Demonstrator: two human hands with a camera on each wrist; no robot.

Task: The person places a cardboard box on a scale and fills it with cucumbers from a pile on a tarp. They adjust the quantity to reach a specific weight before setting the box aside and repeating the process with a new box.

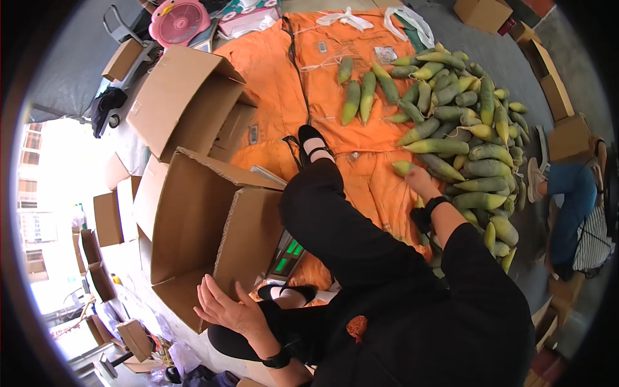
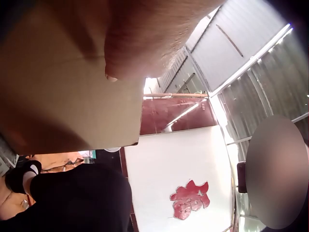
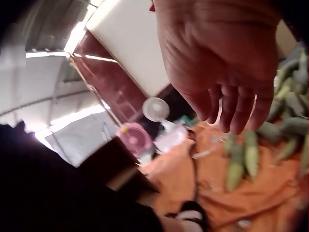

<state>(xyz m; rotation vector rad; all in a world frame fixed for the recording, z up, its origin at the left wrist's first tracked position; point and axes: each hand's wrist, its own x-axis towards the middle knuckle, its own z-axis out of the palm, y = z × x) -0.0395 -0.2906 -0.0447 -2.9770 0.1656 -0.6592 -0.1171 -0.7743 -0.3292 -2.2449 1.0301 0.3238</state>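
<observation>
head view: the person sits on the floor with legs in black trousers stretched over an orange tarp (image 1: 284,77). the right hand (image 1: 420,181) reaches down to the near edge of a big pile of green and yellow bamboo shoots (image 1: 471,129), its fingers resting on one pale shoot (image 1: 403,168) at the edge of the pile; i cannot tell whether the fingers actually curl round it. in the right wrist view that hand (image 3: 227,63) hangs with fingers loosely extended and spread, nothing plainly gripped, blurred shoots (image 3: 244,154) below it on the orange cloth.

the left hand (image 1: 225,308) is released, fingers straight, laid against the lower flap of an open cardboard box (image 1: 193,219) that lies on its side just beside the person's left leg. the left wrist view shows only a fingertip (image 2: 140,43) pressed flat on brown cardboard (image 2: 63,96).

a second open carton (image 1: 184,100) sits behind the first. a pink fan (image 1: 179,21) stands at the far edge of the tarp. four shoots (image 1: 361,93) lie apart from the main pile. another person in blue trousers (image 1: 574,200) sits at the right.
</observation>
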